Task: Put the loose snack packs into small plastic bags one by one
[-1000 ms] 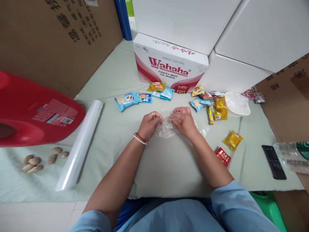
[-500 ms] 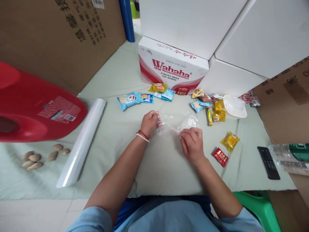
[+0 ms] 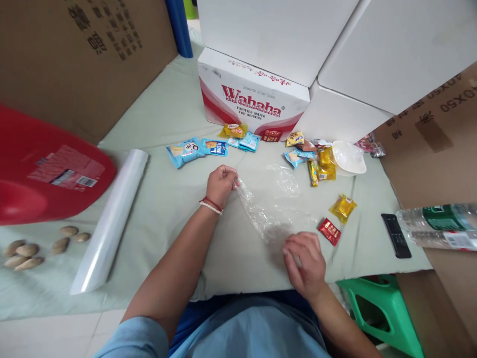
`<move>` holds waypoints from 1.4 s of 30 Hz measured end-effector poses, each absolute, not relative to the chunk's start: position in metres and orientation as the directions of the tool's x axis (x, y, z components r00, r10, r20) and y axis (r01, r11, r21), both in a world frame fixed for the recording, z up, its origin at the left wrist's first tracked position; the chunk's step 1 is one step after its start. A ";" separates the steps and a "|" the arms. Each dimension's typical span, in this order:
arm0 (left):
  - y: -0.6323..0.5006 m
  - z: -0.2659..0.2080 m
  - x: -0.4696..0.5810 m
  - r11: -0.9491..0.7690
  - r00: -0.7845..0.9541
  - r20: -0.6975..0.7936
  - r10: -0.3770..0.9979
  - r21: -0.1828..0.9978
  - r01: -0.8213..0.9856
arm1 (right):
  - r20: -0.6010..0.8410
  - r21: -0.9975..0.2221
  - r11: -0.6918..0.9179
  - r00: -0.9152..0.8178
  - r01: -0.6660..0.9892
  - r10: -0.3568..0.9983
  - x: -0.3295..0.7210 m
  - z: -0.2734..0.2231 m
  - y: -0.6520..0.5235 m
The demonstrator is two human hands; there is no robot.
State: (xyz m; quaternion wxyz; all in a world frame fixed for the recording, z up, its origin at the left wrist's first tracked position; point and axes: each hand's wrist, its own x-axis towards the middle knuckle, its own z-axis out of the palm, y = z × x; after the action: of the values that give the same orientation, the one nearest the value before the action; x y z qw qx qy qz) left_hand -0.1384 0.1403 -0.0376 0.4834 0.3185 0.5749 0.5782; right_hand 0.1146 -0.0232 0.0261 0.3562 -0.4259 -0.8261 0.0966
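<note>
A sheet of clear, crinkled plastic film (image 3: 257, 211) stretches between my hands above the table. My left hand (image 3: 221, 185), wearing a red and a beaded bracelet, pinches its upper left edge. Closer to the table's front, my right hand (image 3: 305, 261) has its fingers closed on the film's lower right end. The film's far part (image 3: 285, 181) spreads toward the snacks and is hard to make out against the cloth. To the right of it lie a red packet (image 3: 329, 231) and a yellow-wrapped snack (image 3: 343, 208).
A plastic roll (image 3: 112, 221), several brown stones (image 3: 27, 249) and a red jug (image 3: 70, 169) are at left. Blue snack packets (image 3: 186, 151) lie before a Wahaha box (image 3: 253, 97). At right are a white bowl (image 3: 349, 161), black remote (image 3: 396, 236) and bottles (image 3: 439, 219).
My right hand has moved down toward the table's front edge, drawing the film out diagonally. My left hand keeps its pinch. The whole view has shifted slightly.
</note>
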 end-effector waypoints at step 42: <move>0.064 -0.061 -0.160 -0.432 0.435 0.142 0.889 0.576 0.694 | 0.193 -0.428 0.335 -0.277 0.840 0.941 0.124 -0.043 -0.004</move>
State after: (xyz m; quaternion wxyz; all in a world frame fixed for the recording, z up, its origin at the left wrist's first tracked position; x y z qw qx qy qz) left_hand -0.1605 0.0640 -0.0606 0.2225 0.8173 0.4844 0.2190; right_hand 0.1240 -0.0043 -0.0425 0.2091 -0.5638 -0.7896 0.1218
